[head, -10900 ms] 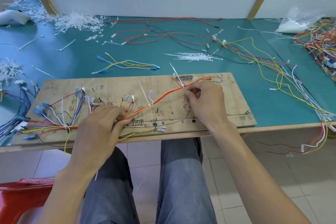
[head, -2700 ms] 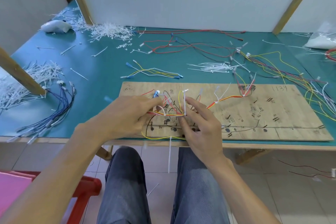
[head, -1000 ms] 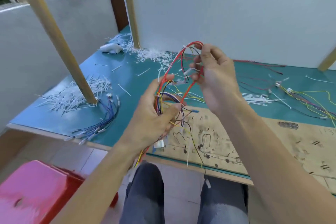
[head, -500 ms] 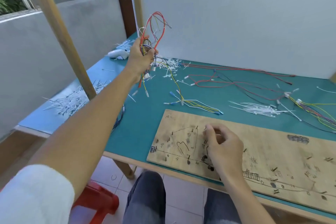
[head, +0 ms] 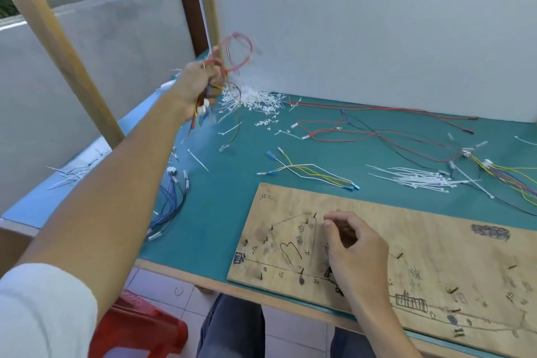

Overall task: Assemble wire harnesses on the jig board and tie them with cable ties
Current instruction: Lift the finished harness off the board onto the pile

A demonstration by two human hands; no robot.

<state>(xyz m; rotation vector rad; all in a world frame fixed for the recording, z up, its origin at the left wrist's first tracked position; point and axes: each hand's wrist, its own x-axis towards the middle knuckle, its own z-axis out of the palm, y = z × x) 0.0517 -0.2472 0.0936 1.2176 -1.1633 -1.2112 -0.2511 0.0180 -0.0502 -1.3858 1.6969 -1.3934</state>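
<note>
The looped bundle of red, yellow and black wires hangs in the air over the far left corner of the teal-topped table, gripped in the fist of the left hand at full reach. Its dangling ends could, I'd guess, snag the heap of white cable-tie offcuts just below and scatter them. The right hand rests well apart on the marked wooden jig board, fingers curled; whether they pinch anything I cannot tell.
</note>
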